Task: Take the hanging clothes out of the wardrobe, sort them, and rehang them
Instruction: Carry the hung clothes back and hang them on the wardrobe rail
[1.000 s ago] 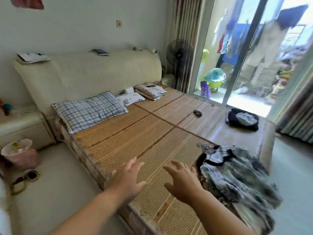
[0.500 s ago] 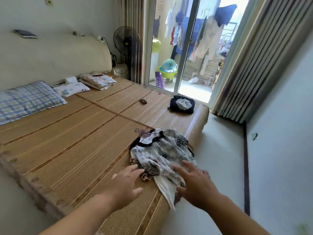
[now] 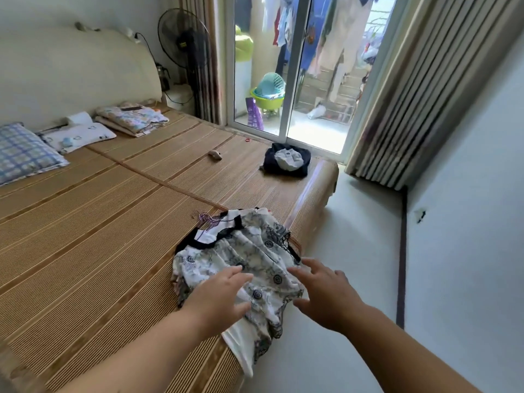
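At the near corner of the bed, clothes are lying in a heap, one hem drooping over the edge toward the floor. Hangers are sticking out at the heap's far side. The left hand is hovering over the heap's near part, fingers spread and loose, gripping nothing; whether it is touching the cloth I cannot tell. The right hand is hovering just beside the heap, past the bed's edge, fingers likewise spread and holding nothing. Farther along the bed a dark bundle is sitting near the glass door, and a pillow is lying by the headboard.
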A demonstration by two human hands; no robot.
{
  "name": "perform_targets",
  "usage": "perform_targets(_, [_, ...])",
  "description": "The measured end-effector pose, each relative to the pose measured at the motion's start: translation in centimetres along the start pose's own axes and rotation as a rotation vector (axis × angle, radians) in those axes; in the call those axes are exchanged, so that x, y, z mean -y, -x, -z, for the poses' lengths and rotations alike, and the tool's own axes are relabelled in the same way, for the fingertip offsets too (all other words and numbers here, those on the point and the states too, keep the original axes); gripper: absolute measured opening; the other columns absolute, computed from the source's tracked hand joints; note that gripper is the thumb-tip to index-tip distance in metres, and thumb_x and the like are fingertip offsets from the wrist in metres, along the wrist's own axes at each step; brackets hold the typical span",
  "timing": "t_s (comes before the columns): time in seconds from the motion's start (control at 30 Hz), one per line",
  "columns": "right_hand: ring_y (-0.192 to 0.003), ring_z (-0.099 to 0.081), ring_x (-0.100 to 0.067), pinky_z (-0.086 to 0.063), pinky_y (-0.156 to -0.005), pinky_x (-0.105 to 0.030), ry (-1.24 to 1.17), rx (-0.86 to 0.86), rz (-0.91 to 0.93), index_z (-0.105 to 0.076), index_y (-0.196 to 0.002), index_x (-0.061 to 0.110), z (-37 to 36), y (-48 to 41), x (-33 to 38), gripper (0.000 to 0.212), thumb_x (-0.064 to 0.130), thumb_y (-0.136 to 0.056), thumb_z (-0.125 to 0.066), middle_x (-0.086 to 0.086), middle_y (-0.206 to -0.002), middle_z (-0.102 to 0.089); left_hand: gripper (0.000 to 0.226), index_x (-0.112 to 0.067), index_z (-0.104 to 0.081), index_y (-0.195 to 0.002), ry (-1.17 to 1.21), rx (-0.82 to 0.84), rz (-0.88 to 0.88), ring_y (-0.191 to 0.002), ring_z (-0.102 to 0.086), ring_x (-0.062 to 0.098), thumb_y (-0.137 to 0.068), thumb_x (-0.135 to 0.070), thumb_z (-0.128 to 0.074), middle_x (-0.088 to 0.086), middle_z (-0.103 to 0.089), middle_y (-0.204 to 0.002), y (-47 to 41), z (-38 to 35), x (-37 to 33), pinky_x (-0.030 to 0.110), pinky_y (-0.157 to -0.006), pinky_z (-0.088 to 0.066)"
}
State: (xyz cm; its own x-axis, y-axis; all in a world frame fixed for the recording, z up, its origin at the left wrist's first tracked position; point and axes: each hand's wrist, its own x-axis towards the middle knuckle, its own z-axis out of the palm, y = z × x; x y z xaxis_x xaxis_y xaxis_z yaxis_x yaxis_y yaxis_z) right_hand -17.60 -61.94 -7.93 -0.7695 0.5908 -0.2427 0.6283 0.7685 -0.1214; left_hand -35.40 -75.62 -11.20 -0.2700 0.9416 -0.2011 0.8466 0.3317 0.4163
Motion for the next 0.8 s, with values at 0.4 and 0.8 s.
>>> perform_targets(0.4, [-0.130,-0.041,-0.016,-0.029,-0.110,-0.046,-0.032,0.046,0.269,-0.036,-0.140,0.039,5.8,-24.8,-5.5,0.050,0.044,-0.091,-0.049,0.009,-0.144,-0.040,0.055,-0.035,-0.033,-0.142,-0.079,-0.019,0.201,-0.133,-0.036,0.008,-0.090,-0.045,-0.049,-0.013,-0.037,-0.145,-20.1,7.1,6.6,0.033,-0.109,-0.033])
perform_targets(0.8, [-0.129,-0.042,-0.014,-0.034,-0.110,-0.040,0.125,0.296,0.700,-0.030,-0.143,0.039,7.3,-50.9,-8.2,0.053,0.040,-0.093,-0.048,0.011,-0.145,-0.038,0.054,-0.030,-0.039,-0.141,0.150,-0.219,0.702,-0.128,-0.041,0.011,-0.089,-0.038,-0.053,-0.008,-0.044,-0.142,-33.5,7.4,11.5,0.026,-0.106,-0.033])
